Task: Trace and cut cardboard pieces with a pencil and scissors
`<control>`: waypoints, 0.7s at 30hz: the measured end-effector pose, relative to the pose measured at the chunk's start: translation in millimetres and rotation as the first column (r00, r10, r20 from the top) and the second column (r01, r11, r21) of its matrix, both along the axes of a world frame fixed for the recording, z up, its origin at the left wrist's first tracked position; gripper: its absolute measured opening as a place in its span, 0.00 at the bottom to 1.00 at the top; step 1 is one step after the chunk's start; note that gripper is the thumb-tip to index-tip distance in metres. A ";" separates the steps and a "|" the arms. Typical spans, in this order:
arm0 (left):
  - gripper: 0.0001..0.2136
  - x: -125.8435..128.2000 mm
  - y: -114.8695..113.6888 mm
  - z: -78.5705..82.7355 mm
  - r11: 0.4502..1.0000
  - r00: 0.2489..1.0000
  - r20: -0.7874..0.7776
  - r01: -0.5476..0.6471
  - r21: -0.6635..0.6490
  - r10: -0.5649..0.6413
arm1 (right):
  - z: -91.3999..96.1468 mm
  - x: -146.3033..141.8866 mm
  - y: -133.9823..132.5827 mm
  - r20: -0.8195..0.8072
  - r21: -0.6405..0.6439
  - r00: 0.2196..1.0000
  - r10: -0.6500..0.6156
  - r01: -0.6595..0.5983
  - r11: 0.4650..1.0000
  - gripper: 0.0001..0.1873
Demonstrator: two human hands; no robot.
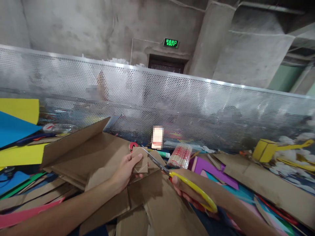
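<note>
My left hand (125, 170) pinches a small folded piece of brown cardboard (140, 161), thumb on its front face. My right hand (190, 190) grips scissors (172, 175) with yellow handles. The metal blades point up and left, and their tips reach the top edge of the small cardboard piece. Both hands hover above a heap of large brown cardboard sheets (98, 154).
A perforated metal screen (172, 101) runs across the back of the table. A clear packet of sticks (179, 156) lies just behind the scissors. Coloured paper sheets in yellow (19, 154) and blue lie at the left; purple paper (209, 167) and a yellow box (264, 150) at the right.
</note>
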State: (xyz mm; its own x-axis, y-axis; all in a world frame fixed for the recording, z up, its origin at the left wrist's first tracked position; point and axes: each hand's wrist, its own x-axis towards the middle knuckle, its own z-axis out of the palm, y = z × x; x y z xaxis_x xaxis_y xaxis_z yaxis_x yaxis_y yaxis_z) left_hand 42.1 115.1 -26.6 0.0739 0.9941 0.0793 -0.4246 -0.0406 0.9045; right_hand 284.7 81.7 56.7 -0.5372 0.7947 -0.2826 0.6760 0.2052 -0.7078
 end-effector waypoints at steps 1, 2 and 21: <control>0.17 0.0 0.3 -0.6 1.000 1.000 -0.004 0.003 0.004 -0.003 | -2.1 1.1 1.5 0.003 0.029 1.000 0.009 -0.009 1.000 0.29; 0.16 0.1 0.4 -0.9 1.000 1.000 -0.006 0.006 0.006 -0.006 | -4.0 1.9 2.8 0.011 0.053 1.000 0.023 -0.023 0.998 0.30; 0.15 -0.8 -0.2 0.0 1.000 1.000 -0.009 0.006 0.002 -0.006 | 5.5 -19.3 -7.4 0.171 0.295 0.984 -0.049 -0.003 0.955 0.25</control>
